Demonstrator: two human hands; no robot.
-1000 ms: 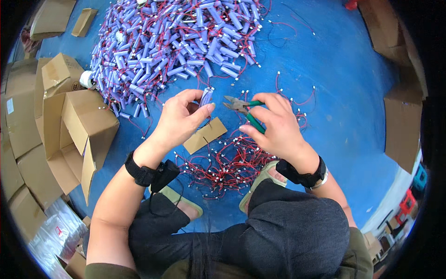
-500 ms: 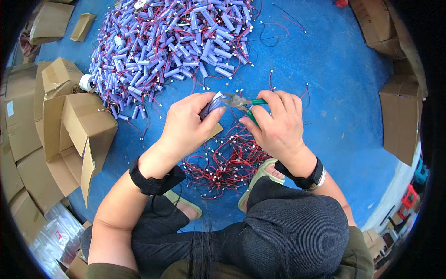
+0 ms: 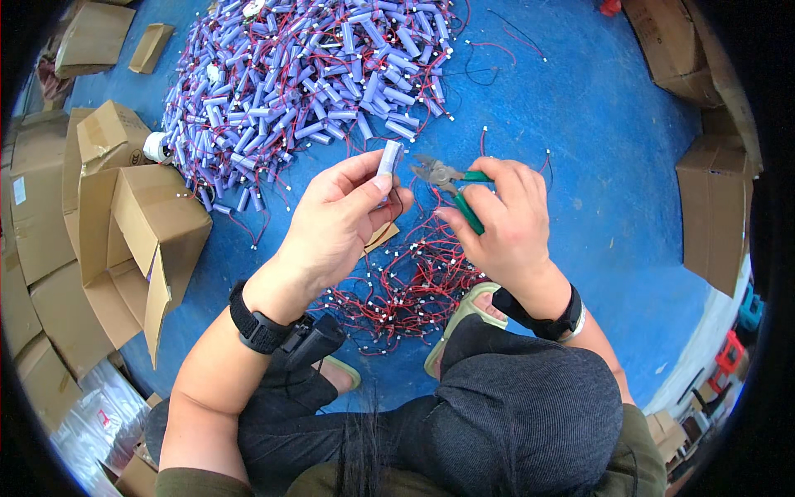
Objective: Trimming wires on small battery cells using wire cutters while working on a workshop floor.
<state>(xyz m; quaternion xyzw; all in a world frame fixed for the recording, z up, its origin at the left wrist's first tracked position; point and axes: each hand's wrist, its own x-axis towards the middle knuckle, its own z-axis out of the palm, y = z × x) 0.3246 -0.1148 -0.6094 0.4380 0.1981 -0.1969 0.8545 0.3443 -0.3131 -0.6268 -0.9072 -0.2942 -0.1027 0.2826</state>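
Observation:
Between the thumb and fingers of my left hand (image 3: 344, 203) stands a purple cylindrical battery cell (image 3: 389, 157), held nearly upright; dark wire shows by the fingers. My right hand (image 3: 507, 211) is wrapped round green-handled cutting pliers (image 3: 447, 177). Their jaws point left toward the cell, a small gap apart from it, and the handles are spread. Beneath both hands, a tangle of red and black wires with white connectors (image 3: 397, 290) lies on the blue floor. Beyond them spreads a big heap of purple battery cells with wires (image 3: 290, 91).
Opened cardboard boxes (image 3: 166, 224) stand along the left, with clear plastic wrap (image 3: 103, 422) at lower left. More cartons (image 3: 716, 211) line the right side. Loose wires (image 3: 501, 50) lie on the blue floor (image 3: 604, 166) at the far side. My sandalled feet flank the wire tangle.
The left hand has turned the cell more upright, opening its grip to view. The pliers have moved slightly right and down, away from the cell, and their handles look a little wider apart.

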